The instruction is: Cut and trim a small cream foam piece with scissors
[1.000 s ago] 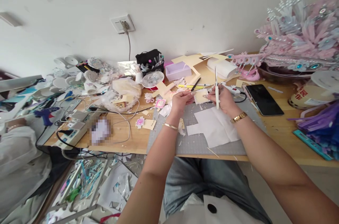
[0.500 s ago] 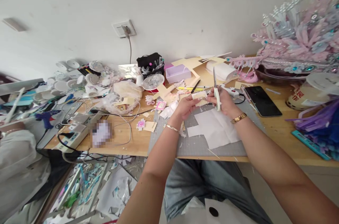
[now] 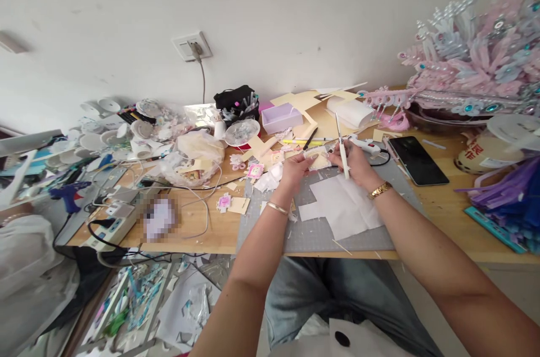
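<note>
- The front edge of the wooden table (image 3: 430, 199) runs below both wrists; the grey cutting mat (image 3: 310, 236) reaches almost to that edge, with a bare strip of it showing left of the white sheet (image 3: 350, 208); both forearms cross over the table edge.
- Bare wood lies between the mat and the black tablet (image 3: 417, 160) on the right; beyond the hands the room is tighter, with the black pen (image 3: 310, 139), the purple box (image 3: 282, 119) and cream card scraps (image 3: 301, 100) close together.
- The small cream piece (image 3: 319, 159) lies between the two hands, above the far part of the mat; its left end is at the left fingertips, its right end close to the right fingertips; the white sheet lies nearer the body, flat on the mat.
- The left hand (image 3: 297, 170) pinches the cream piece, thumb and fingers together, wrist angled inward.
- The right hand (image 3: 356, 163) grasps the white-handled scissors (image 3: 343, 160), blades pointing up and away from the body; whether its fingertips also press on the piece, I cannot tell.
- Both arms reach forward and converge over the mat; a white glue gun (image 3: 367, 147) lies just beyond the right hand.
</note>
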A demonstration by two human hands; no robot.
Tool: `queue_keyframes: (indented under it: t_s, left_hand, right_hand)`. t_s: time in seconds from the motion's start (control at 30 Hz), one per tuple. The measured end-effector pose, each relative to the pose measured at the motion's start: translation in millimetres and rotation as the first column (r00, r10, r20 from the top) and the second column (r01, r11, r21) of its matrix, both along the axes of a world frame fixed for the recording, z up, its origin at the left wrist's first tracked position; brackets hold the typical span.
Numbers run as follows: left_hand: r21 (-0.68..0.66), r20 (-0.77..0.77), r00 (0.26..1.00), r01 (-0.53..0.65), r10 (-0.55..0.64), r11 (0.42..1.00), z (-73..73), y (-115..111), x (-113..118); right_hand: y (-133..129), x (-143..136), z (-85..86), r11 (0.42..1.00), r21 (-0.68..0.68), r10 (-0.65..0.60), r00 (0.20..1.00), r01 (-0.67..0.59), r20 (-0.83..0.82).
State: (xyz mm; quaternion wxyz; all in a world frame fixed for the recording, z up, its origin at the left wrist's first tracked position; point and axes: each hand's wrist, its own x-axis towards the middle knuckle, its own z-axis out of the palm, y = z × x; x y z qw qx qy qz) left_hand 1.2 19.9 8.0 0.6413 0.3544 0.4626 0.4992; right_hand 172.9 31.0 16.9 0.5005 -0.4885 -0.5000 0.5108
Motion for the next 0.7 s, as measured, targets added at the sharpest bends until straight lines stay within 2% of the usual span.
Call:
queue_keyframes:
  t_s: [0.23,0.5,0.7]
  left_hand:
    - [-0.068,0.036,0.997,-0.070,0.072,0.995,3.3,1,1]
    - [-0.094,0.082,0.990,-0.103,0.111,0.990,6.9,1,5]
    - [-0.053,0.105,0.987,-0.113,0.118,0.992,6.6,4,4]
  right_hand:
    - [2,1,-3.0,0.998,-0.046,-0.041,0.995,0.037,-0.087]
    - [-4,4,8.3,0.973,-0.188,0.093,0.972,-0.135,-0.216]
    - [-3,3,9.5,0.982,-0.152,0.082,0.975,-0.114,-0.206]
